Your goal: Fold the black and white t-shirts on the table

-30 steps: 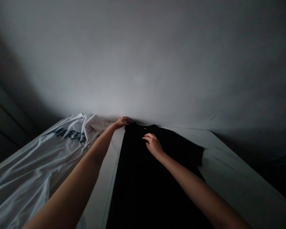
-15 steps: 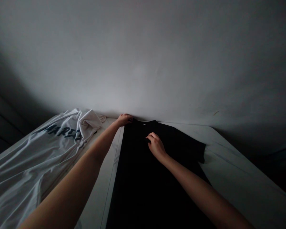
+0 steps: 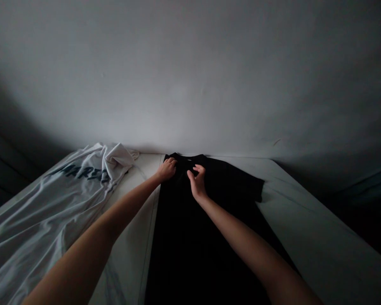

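Head view: left hand point(image 3: 167, 169), right hand point(image 3: 197, 183) on black T-shirt point(image 3: 216, 228).

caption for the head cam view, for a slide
Left hand and right hand grasp a black T-shirt near its collar, beside a rumpled white printed shirt.

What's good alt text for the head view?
The left hand and right hand are at the collar of a black T-shirt lying on a white surface. A rumpled white T-shirt with dark lettering lies to its left, and a pale wall rises behind.
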`<state>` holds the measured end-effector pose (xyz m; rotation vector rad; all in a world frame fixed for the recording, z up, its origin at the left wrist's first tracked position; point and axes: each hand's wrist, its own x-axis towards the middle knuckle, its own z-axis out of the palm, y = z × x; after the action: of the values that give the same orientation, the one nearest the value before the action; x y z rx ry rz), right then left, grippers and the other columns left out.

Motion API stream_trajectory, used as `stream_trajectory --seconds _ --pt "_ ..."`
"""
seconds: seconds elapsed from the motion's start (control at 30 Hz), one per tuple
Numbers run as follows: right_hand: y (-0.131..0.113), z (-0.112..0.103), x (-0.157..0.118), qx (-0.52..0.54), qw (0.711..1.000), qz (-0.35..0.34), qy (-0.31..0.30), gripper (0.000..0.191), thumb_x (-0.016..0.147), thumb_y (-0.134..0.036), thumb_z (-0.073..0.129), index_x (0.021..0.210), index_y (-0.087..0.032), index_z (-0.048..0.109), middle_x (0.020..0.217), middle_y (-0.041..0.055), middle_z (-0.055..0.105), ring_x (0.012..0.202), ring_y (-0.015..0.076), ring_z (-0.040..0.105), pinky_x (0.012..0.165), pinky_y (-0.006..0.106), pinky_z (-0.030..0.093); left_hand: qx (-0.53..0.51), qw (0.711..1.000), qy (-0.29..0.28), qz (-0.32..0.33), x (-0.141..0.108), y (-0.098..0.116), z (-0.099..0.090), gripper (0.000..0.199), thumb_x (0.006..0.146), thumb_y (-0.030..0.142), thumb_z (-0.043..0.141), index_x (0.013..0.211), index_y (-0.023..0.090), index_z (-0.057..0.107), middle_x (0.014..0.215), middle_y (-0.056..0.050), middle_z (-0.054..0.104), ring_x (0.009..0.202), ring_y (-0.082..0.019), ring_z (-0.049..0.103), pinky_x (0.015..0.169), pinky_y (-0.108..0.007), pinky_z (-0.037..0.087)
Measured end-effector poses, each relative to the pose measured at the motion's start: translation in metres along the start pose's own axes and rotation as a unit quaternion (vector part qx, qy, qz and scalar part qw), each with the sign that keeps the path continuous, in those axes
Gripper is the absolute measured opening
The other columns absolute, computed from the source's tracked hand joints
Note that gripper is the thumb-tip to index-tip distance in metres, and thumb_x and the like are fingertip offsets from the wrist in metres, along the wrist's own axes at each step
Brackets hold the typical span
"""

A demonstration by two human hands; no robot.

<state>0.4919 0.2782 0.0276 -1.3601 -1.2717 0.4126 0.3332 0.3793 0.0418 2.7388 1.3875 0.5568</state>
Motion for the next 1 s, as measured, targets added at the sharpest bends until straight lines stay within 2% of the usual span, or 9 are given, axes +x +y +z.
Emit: stream_trajectory --seconds 0.1,0.17,0.33,0.43,0.53,0.63,0.73,0.83,1.0 --pt "-0.020 0.001 0.000 -0.034 0.992 -0.105 -0.059 0.064 0.077 -0.028 0.067 0.132 -0.023 0.034 0.127 0.0133 0.048 0.119 0.0260 0.052 0.105 0.045 0.043 0.007 1.000 0.001 0.000 -0.008 0.000 0.012 0.047 0.095 0.026 0.040 0.140 0.013 0.049 0.148 -0.016 0.048 0.139 -0.028 0.041 0.115 -0.047 0.033" --pt "-0.027 -0.002 -0.001 -0.063 0.986 -0.130 -0.081 0.066 0.077 -0.020 0.065 0.134 -0.025 0.033 0.124 0.0121 0.050 0.114 0.0244 0.055 0.104 0.043 0.045 0.015 1.000 -0.007 -0.013 -0.011 0.001 0.015 0.051 0.098 0.033 0.037 0.146 0.014 0.043 0.155 -0.016 0.040 0.144 -0.029 0.035 0.117 -0.048 0.029" --pt "-0.023 -0.017 -0.006 -0.161 0.980 -0.067 -0.097 0.061 0.073 -0.012 0.068 0.127 -0.024 0.043 0.104 0.0067 0.055 0.095 0.0229 0.062 0.093 0.041 0.051 0.018 0.999 -0.025 -0.038 -0.012 0.005 0.009 0.056 0.100 0.046 0.035 0.151 0.022 0.039 0.161 -0.012 0.031 0.147 -0.030 0.029 0.119 -0.047 0.024" --pt "-0.016 -0.024 -0.008 -0.224 0.966 -0.025 -0.125 0.050 0.070 -0.010 0.072 0.115 -0.023 0.053 0.105 0.0070 0.055 0.089 0.0228 0.065 0.087 0.040 0.054 0.019 0.998 -0.025 -0.051 -0.012 0.009 0.004 0.057 0.099 0.049 0.037 0.151 0.026 0.040 0.161 -0.010 0.031 0.147 -0.032 0.029 0.118 -0.049 0.025" --pt "-0.021 -0.031 -0.007 -0.275 0.951 -0.013 -0.142 0.040 0.076 -0.009 0.071 0.111 -0.022 0.057 0.112 0.0104 0.055 0.090 0.0227 0.066 0.083 0.038 0.055 0.024 0.996 -0.027 -0.087 -0.013 0.016 -0.003 0.060 0.099 0.049 0.038 0.152 0.021 0.038 0.160 -0.014 0.033 0.146 -0.034 0.030 0.118 -0.051 0.026" --pt "-0.039 -0.036 -0.008 -0.347 0.926 -0.022 -0.148 0.033 0.081 -0.011 0.069 0.111 -0.021 0.061 0.118 0.0151 0.057 0.095 0.0263 0.066 0.082 0.041 0.054 0.034 0.992 -0.011 -0.123 -0.022 0.027 -0.011 0.062 0.099 0.045 0.037 0.152 0.013 0.035 0.157 -0.018 0.038 0.145 -0.035 0.033 0.118 -0.051 0.025" --pt "-0.062 -0.039 -0.025 -0.366 0.907 -0.117 -0.172 0.027 0.086 -0.013 0.064 0.112 -0.019 0.065 0.125 0.0176 0.058 0.113 0.0305 0.060 0.094 0.046 0.050 0.037 0.995 -0.023 -0.089 -0.045 0.040 -0.017 0.061 0.099 0.038 0.035 0.152 0.008 0.034 0.158 -0.018 0.036 0.147 -0.032 0.029 0.120 -0.046 0.022" --pt "-0.078 -0.041 -0.060 -0.312 0.886 -0.222 -0.260 0.033 0.089 -0.020 0.064 0.122 -0.017 0.064 0.137 0.0160 0.056 0.131 0.0298 0.049 0.112 0.047 0.038 0.035 0.996 -0.078 -0.027 -0.078 0.052 -0.024 0.059 0.098 0.030 0.034 0.153 0.007 0.032 0.161 -0.016 0.029 0.150 -0.030 0.023 0.121 -0.042 0.020" --pt "-0.087 -0.066 -0.124 -0.262 0.843 -0.253 -0.397 0.065 0.089 -0.030 0.066 0.147 -0.009 0.044 0.155 0.0198 0.039 0.144 0.0302 0.035 0.119 0.047 0.030 0.040 0.993 -0.109 0.027 -0.143 0.070 -0.041 0.058 0.099 0.029 0.033 0.154 0.014 0.030 0.162 -0.015 0.026 0.151 -0.031 0.020 0.118 -0.050 0.026"
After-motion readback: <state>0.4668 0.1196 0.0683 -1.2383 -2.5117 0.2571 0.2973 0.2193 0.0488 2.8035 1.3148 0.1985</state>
